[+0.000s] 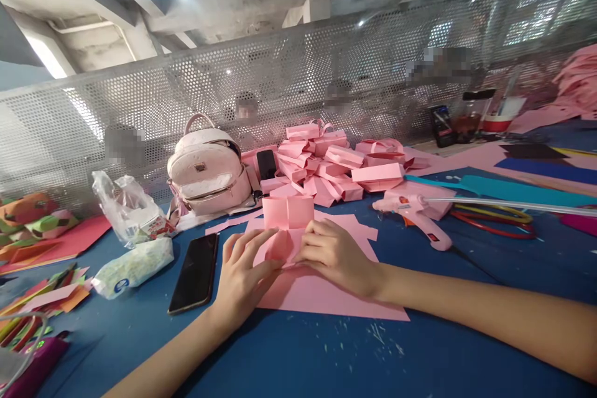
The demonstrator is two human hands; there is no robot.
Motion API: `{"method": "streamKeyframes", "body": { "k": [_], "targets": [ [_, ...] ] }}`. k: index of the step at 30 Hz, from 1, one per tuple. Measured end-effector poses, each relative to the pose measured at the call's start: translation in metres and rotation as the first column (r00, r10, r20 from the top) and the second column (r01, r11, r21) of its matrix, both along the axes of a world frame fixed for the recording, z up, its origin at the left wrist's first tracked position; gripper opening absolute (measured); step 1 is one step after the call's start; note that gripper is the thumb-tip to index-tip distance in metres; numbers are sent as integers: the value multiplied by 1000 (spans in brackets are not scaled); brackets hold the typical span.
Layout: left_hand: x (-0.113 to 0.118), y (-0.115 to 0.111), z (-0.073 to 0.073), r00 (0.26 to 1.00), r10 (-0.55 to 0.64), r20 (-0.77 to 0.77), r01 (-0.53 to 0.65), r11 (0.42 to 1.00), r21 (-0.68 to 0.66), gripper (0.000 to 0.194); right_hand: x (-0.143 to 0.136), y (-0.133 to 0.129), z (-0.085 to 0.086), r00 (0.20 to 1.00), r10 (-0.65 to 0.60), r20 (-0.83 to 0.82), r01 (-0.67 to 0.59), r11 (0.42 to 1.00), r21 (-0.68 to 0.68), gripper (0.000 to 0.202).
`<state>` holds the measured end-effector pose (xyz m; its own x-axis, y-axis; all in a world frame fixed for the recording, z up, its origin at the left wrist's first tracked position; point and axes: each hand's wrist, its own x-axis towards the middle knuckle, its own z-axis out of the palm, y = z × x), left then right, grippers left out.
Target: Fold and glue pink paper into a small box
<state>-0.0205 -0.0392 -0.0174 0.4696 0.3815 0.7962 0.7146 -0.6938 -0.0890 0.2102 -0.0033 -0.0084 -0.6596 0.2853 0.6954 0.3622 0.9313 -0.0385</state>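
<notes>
Between my two hands stands a small folded pink paper piece (280, 244), its upright panel facing me. My left hand (247, 270) is curved round its left side, thumb and fingertips pinching the near edge. My right hand (331, 255) has its fingers bent together against the right side, gripping the same paper. Beneath lies a flat pink sheet (336, 295) on the blue table (298, 354). Behind the hands rises a pile of folded pink paper boxes (326, 165). To the right rests a pink glue gun (415, 211).
A black phone (194, 273), a tissue pack (135, 266), a plastic bag (128, 208) and a pink backpack (205, 165) lie left. Coloured wires (494, 217) and a teal sheet (522, 188) are right. A perforated metal screen (289, 74) stands behind.
</notes>
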Motion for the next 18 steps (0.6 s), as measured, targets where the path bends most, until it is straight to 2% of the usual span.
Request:
{"method": "streamKeyframes", "body": {
  "k": [8,11,14,16,18],
  "targets": [
    [-5,-1,-2,998,-63,-21,62,995,-82,12,6,5,4,1000,25,18,-23,995,-94,38],
    [-10,-1,-3,993,-118,-7,113,965,-237,34,8,7,3,999,33,27,-31,997,-65,35],
    [-14,1,-4,960,-177,217,258,863,-434,55,13,9,3,998,56,39,-57,997,45,32],
    [-15,4,-5,905,-134,404,329,822,-465,52,18,11,2,995,82,60,-92,978,188,31],
    [-14,6,-6,873,-75,482,320,834,-450,36,22,13,2,990,110,92,-134,937,322,30]
  ]
}}
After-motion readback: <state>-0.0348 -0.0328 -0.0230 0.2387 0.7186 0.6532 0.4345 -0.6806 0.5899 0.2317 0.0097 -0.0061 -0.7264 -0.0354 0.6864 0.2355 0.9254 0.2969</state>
